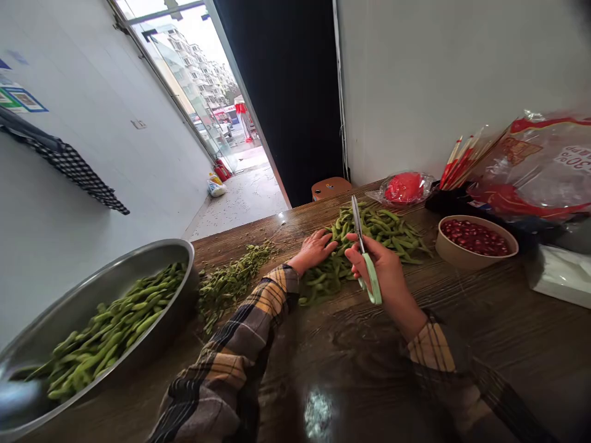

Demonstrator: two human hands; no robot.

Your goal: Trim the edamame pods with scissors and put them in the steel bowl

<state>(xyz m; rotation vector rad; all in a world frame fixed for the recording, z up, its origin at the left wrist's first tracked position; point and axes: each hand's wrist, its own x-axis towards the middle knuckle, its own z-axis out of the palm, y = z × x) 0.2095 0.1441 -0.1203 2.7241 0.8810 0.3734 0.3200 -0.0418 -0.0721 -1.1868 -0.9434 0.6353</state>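
Observation:
Scissors (371,278) with pale green handles are in my right hand (388,271), their metal blades pointing up and away from me. Beneath and behind them, a heap of green soybean pods (392,229) is spread on the dark wooden table (369,363). My left hand (316,248) rests at the left edge of this heap with its fingers stretched out; I make out no pod in its grasp. Left of that hand lies a pile of small green trimmings (237,274). A big metal basin (188,249) at the far left holds many more pods (124,320).
On the right stand a paper bowl of dark red seeds (480,239) and a tissue box (561,277). Behind them are a clear plastic bag with red print (545,160), wrapped sticks (457,161) and a red bundle in plastic (405,187). Beyond the table, a doorway opens onto a street.

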